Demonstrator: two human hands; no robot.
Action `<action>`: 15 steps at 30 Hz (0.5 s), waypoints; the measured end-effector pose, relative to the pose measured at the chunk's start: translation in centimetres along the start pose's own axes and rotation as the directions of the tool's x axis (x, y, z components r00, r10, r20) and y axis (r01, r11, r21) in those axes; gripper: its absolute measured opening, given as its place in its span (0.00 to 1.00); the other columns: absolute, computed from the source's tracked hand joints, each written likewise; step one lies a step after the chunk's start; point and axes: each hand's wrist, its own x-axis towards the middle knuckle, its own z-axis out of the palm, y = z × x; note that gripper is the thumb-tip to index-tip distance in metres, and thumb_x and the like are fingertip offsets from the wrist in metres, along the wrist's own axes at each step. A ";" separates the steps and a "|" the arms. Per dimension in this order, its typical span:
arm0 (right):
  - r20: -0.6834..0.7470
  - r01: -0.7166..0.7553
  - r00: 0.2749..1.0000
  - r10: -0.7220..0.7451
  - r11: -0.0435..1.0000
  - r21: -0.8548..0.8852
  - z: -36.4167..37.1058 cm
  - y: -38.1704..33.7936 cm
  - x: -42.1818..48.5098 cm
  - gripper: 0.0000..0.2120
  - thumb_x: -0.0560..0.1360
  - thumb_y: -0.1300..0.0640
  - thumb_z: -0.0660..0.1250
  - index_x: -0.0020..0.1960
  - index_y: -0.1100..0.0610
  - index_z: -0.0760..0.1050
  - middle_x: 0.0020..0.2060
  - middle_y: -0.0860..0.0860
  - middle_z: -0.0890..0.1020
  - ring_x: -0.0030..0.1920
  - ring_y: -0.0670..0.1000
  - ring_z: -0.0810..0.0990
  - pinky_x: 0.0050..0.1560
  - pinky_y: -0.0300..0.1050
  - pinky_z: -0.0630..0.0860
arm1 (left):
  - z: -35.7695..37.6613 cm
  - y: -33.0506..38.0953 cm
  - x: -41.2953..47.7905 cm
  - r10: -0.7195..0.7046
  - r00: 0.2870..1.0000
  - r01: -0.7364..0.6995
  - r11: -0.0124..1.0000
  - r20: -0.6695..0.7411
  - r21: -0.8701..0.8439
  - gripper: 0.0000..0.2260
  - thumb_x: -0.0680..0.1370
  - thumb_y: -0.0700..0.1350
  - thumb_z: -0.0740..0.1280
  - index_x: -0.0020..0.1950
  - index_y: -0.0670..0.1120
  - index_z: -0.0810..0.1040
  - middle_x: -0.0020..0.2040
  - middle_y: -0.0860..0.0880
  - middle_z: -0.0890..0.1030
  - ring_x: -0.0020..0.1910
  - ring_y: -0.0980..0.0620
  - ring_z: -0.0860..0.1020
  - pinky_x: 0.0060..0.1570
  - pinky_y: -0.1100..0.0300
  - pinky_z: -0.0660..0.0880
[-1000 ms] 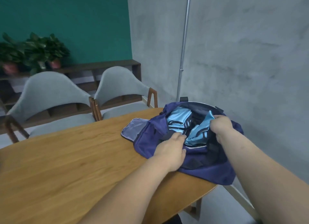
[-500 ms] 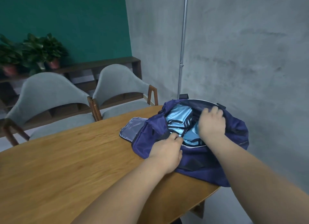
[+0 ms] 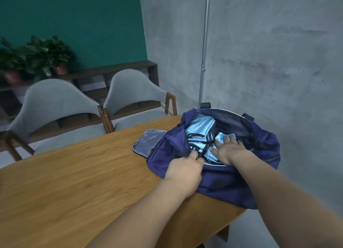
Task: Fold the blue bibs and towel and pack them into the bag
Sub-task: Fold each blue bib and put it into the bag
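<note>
A navy blue bag [image 3: 228,181] lies open at the right end of the wooden table [image 3: 83,173]. Light blue folded cloths with dark straps [image 3: 199,126] fill its opening. My left hand [image 3: 184,170] grips the near rim of the bag, fingers curled over the edge. My right hand [image 3: 229,151] lies flat inside the bag, fingers spread, pressing on the light blue cloth. Which cloth is the towel and which the bibs I cannot tell.
The bag's flap [image 3: 146,143] lies open to its left. Two grey chairs [image 3: 55,106] stand behind the table. A metal pole [image 3: 204,49] runs up the grey wall. The table's rounded right end [image 3: 239,214] is just below the bag.
My right hand let go of the cloth it was stuffing in, moved left and down, and now lies flat on the cloth. My left hand stayed on the bag's rim.
</note>
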 end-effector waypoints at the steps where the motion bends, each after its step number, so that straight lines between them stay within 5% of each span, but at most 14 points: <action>1: -0.001 0.009 1.000 -0.009 1.000 -0.006 0.2 0.3 0.1 0.35 0.82 0.30 0.42 0.85 0.43 0.45 0.85 0.55 0.42 0.83 0.61 0.36 0.81 0.65 0.45 | 0.0 -0.1 0.2 -0.007 1.000 0.007 1.000 -0.020 0.004 0.10 0.83 0.47 0.62 0.63 0.46 0.76 0.62 0.47 0.74 0.49 0.42 0.81 0.38 0.51 0.66; 7: -0.040 -0.019 0.999 0.018 0.999 -0.028 1.5 0.0 -0.4 0.36 0.82 0.29 0.40 0.85 0.43 0.41 0.85 0.54 0.39 0.83 0.60 0.34 0.81 0.66 0.42 | -0.2 0.4 0.7 0.024 0.999 -0.020 0.995 -0.045 0.095 0.10 0.82 0.46 0.62 0.62 0.47 0.78 0.59 0.47 0.78 0.50 0.41 0.81 0.45 0.50 0.66; 11: -0.179 -0.100 0.980 0.082 0.991 -0.092 0.9 -1.7 -1.7 0.33 0.84 0.33 0.43 0.85 0.46 0.52 0.85 0.55 0.48 0.83 0.63 0.40 0.79 0.70 0.44 | -0.3 -0.6 1.1 0.119 0.984 -0.092 0.977 -0.134 0.191 0.09 0.77 0.48 0.67 0.56 0.48 0.81 0.53 0.48 0.81 0.54 0.42 0.76 0.51 0.48 0.71; 15: -0.280 -0.147 0.953 0.119 0.986 -0.083 1.7 -4.1 -4.3 0.31 0.84 0.36 0.45 0.83 0.49 0.58 0.84 0.57 0.53 0.82 0.66 0.43 0.77 0.74 0.44 | -0.5 -3.5 1.5 0.176 0.979 -0.146 0.956 -0.098 0.254 0.20 0.80 0.57 0.65 0.67 0.48 0.79 0.69 0.45 0.77 0.73 0.40 0.68 0.78 0.43 0.59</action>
